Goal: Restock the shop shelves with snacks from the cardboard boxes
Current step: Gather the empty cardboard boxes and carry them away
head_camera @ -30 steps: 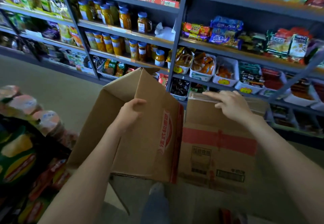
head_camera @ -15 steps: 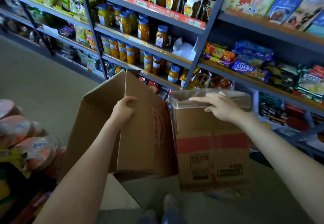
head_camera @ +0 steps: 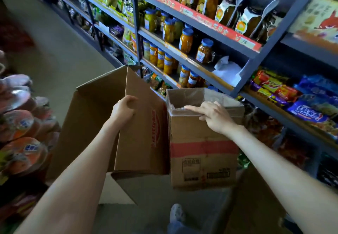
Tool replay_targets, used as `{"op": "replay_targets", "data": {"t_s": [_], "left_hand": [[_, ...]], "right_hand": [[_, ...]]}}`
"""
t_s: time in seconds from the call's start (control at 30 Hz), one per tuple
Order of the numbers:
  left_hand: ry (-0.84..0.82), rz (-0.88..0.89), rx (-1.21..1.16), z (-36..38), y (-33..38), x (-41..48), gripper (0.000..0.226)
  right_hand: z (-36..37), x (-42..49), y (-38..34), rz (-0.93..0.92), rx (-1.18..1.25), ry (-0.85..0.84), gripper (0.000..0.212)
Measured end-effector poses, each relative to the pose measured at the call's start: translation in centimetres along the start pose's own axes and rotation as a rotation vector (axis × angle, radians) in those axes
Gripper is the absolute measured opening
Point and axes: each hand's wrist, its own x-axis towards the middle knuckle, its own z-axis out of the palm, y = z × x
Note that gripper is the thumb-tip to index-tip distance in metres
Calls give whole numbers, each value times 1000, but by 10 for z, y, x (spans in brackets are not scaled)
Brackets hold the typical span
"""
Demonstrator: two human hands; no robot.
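Head view, shop aisle. The left hand (head_camera: 124, 109) grips the top edge of the larger box (head_camera: 142, 142), a brown cardboard carton with red print on its right face. The fingers are curled over the edge into the open interior, so their tips are hidden, and the thumb lies on top. The carton is tilted, with its top flaps standing open on the far side.

The right hand (head_camera: 215, 116) holds the near rim of the smaller box (head_camera: 201, 160), a carton with a red band across its near face. Its fingers (head_camera: 193, 109) lie nearly straight along the rim, which is covered with clear film, and point left. The thumb presses the near face just below them, pinching the rim. This box is open at the top, and what lies inside cannot be told. The two cartons touch side by side, the smaller to the right.

The dark metal shelves (head_camera: 201, 65) run along the far right. Jars (head_camera: 185, 40) with blue lids stand on the middle levels beyond the boxes, and snack packets (head_camera: 274, 87) lie on a level to the right. Cup-shaped tubs (head_camera: 22, 124) are stacked at the near left. A shoe (head_camera: 176, 212) shows on the floor (head_camera: 54, 54) below the boxes.
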Motion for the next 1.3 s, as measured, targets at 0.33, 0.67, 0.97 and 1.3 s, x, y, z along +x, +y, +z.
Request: {"op": "replay_targets", "data": {"t_s": [0.33,0.67,0.97,1.3], "left_hand": [[113,-148,46,18,-17,67,52],[149,-354,51,31,-29,190,54],[178,-390,14,5,-37,273,54],[278,-471,61,-24,-45,367,54]], "right_hand": [[79,111,59,-182,27,-44,75],[145,244,91,-302,91,-190,76],[170,350,123,-363,91,-176,78],[207,469,150,-431,175,-177,78]]}}
